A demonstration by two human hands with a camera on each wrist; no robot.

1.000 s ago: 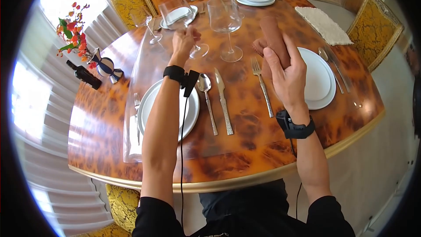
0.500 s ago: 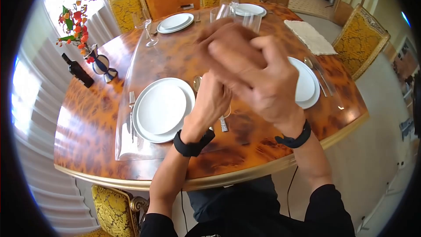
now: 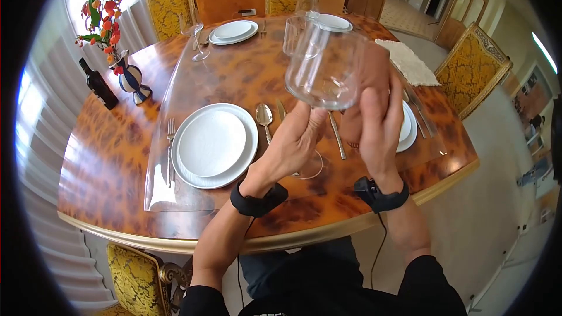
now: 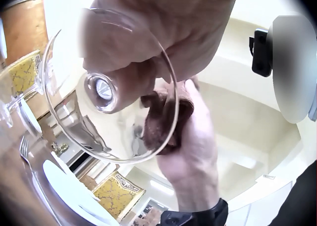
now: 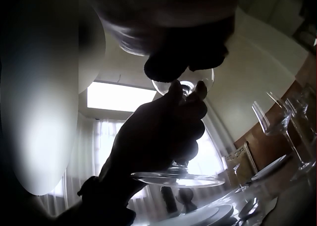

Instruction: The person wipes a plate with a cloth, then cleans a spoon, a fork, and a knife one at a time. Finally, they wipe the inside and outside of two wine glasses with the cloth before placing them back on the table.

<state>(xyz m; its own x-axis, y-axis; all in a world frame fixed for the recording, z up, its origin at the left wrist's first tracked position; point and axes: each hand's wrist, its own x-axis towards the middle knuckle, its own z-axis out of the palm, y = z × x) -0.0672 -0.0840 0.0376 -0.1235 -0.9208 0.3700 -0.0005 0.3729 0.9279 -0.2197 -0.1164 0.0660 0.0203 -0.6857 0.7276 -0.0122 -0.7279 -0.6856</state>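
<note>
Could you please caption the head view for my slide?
Left hand grips a clear wine glass by its stem; right hand presses a brown cloth against it.

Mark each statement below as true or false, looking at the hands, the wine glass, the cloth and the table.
1. The left hand grips the wine glass by its stem. True.
2. The right hand is empty. False: it holds a brown cloth against the bowl of the glass.
3. The glass stands on the table. False: it is lifted above it.
4. A fork lies left of the near white plate. True.
5. The dark bottle lies on its side. False: it stands upright beside the vase.
</note>
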